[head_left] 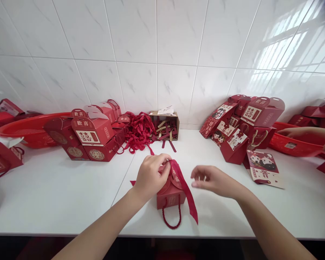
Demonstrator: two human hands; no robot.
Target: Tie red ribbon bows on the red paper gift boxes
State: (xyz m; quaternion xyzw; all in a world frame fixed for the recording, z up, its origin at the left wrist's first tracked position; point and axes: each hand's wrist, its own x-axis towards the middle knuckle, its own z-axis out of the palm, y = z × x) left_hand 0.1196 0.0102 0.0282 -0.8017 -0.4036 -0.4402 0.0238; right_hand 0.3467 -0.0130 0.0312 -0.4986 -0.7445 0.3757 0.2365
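Note:
A small red gift box [171, 196] stands on the white table in front of me, its dark red rope handle hanging toward the front edge. My left hand [154, 177] is closed at the top of the box, pinching a red ribbon [188, 195]. One ribbon end drapes down over the box's right side; another tip shows at the left, behind my wrist. To the right of the box, my right hand [212, 180] is in the air, fingers curved and apart, with nothing in it. My left hand covers part of the box top.
At the back lie a heap of red ribbons [141, 131] and a small carton [177, 126] of ribbon strips. Red boxes are stacked left [93, 133] and right [260, 112]. Red plastic baskets [29, 124] stand beyond both stacks. Another person's hand [292, 132] reaches over the right basket.

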